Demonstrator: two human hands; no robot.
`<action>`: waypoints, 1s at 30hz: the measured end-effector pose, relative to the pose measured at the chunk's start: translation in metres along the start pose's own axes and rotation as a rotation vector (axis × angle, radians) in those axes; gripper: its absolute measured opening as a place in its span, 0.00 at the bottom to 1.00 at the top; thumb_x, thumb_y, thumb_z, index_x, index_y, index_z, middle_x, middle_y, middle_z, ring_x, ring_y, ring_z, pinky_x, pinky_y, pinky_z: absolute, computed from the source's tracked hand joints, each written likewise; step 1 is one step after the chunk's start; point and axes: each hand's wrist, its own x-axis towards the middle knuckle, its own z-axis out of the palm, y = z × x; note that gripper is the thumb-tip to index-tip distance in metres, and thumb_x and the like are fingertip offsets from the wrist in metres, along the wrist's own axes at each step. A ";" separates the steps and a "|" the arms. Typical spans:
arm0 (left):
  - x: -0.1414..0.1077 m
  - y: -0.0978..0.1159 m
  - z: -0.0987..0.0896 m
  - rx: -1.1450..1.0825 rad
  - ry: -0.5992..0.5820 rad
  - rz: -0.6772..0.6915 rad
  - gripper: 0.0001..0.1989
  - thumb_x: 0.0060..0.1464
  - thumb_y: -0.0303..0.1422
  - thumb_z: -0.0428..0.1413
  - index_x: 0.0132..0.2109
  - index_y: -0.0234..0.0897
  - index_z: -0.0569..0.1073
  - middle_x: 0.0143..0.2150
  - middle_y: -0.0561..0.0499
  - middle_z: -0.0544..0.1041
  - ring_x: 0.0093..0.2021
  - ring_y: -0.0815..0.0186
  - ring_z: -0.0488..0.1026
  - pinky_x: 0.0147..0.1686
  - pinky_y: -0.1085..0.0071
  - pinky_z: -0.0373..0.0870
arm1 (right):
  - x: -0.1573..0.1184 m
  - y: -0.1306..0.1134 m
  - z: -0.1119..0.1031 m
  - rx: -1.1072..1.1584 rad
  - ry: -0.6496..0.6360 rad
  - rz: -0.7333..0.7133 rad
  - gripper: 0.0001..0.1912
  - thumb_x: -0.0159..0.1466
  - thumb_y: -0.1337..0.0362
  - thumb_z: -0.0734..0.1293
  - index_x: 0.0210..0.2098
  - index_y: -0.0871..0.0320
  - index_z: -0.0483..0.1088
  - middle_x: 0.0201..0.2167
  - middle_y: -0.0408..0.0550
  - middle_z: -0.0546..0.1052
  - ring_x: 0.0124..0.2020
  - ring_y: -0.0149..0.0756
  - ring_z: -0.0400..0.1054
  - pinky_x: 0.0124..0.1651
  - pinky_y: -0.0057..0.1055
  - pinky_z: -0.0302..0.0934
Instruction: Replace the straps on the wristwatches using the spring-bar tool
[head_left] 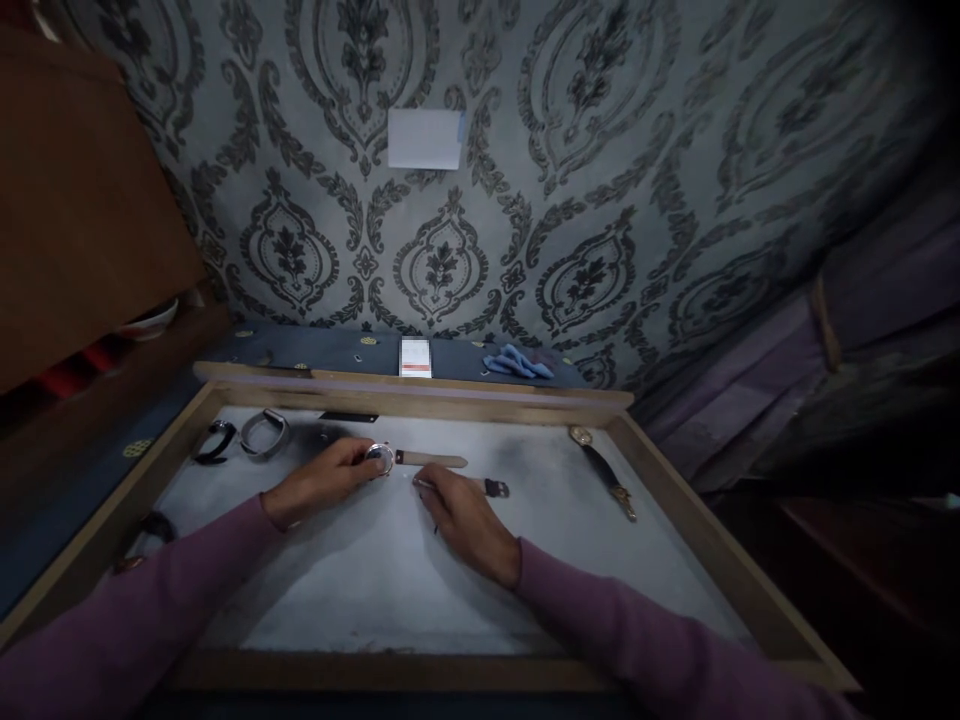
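Note:
My left hand (336,475) is closed on a round watch case (380,458), gripping it at its left side between thumb and fingers. A pale strap piece (433,460) with a dark end lies just to the right of the case; I cannot tell whether the two are joined. Over the white tray floor, my right hand (469,522) has its fingers pinched together close to the case. What they hold is too small to name. Beyond the right knuckles, a second strap piece (495,488) with a dark buckle sticks out, partly hidden by the hand.
A wooden-framed tray (420,392) surrounds the work. At its left lie a dark watch (215,442), a grey band (264,436) and another dark watch (157,525). A black-strapped gold watch (600,468) lies right. Behind are a small white box (415,358) and blue cloth (517,362).

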 end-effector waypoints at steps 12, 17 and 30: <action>0.004 -0.004 -0.002 -0.108 -0.034 0.026 0.23 0.50 0.53 0.56 0.34 0.35 0.67 0.27 0.51 0.72 0.24 0.70 0.64 0.20 0.75 0.54 | -0.007 -0.017 0.000 -0.457 -0.138 -0.023 0.08 0.65 0.72 0.63 0.41 0.57 0.71 0.39 0.48 0.75 0.35 0.37 0.72 0.34 0.29 0.56; 0.005 -0.006 -0.002 -0.198 -0.040 -0.011 0.22 0.48 0.51 0.59 0.33 0.35 0.67 0.23 0.56 0.68 0.19 0.74 0.59 0.18 0.76 0.49 | -0.010 -0.016 -0.007 -0.408 -0.096 -0.102 0.06 0.65 0.69 0.63 0.38 0.57 0.72 0.35 0.48 0.77 0.31 0.36 0.72 0.33 0.29 0.57; 0.006 -0.008 0.004 -0.201 0.028 -0.091 0.23 0.47 0.53 0.59 0.32 0.37 0.65 0.19 0.61 0.58 0.17 0.76 0.51 0.16 0.77 0.44 | -0.009 0.040 -0.060 -0.401 0.180 0.052 0.09 0.64 0.66 0.60 0.30 0.58 0.71 0.23 0.45 0.73 0.24 0.34 0.66 0.30 0.29 0.53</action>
